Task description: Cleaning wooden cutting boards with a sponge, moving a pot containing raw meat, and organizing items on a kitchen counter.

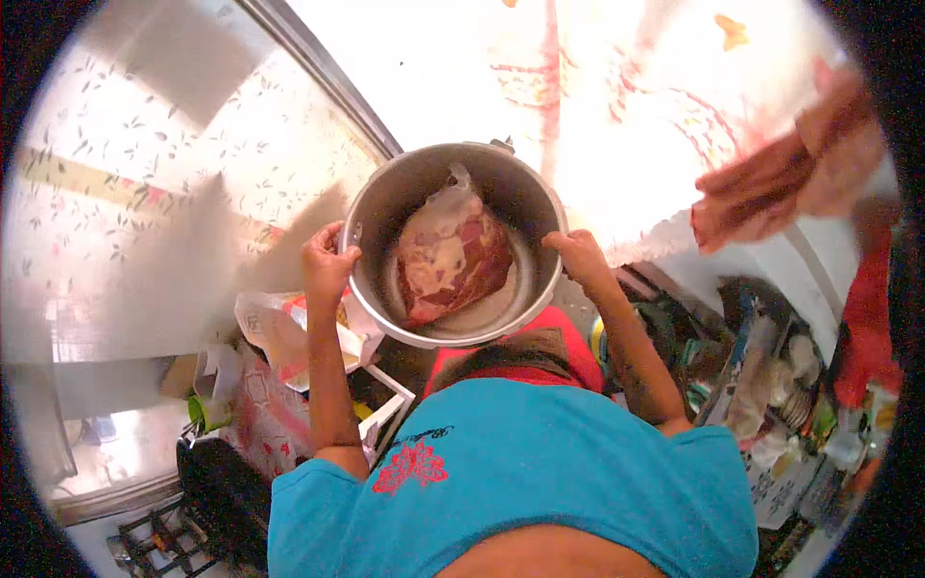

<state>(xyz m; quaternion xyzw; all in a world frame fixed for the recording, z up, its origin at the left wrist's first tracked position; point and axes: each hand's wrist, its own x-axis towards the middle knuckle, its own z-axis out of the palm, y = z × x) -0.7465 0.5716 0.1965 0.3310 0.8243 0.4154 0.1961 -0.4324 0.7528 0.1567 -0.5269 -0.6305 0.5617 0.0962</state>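
A deep metal pot is held up in front of me between both hands. My left hand grips its left rim, with the thumb over the edge. On the opposite side, my right hand holds the right rim, the thumb reaching inside. A large piece of raw red meat with pale fat lies at the bottom of the pot. What looks like clear plastic wraps it, gathered to a twisted end at the top. The fingers beneath the rim are partly hidden.
A patterned curtain hangs at the left, beside a very bright window area. Cardboard boxes are below my left arm. A stove burner grate shows at lower left. Crowded utensils and a hanging reddish cloth are on the right.
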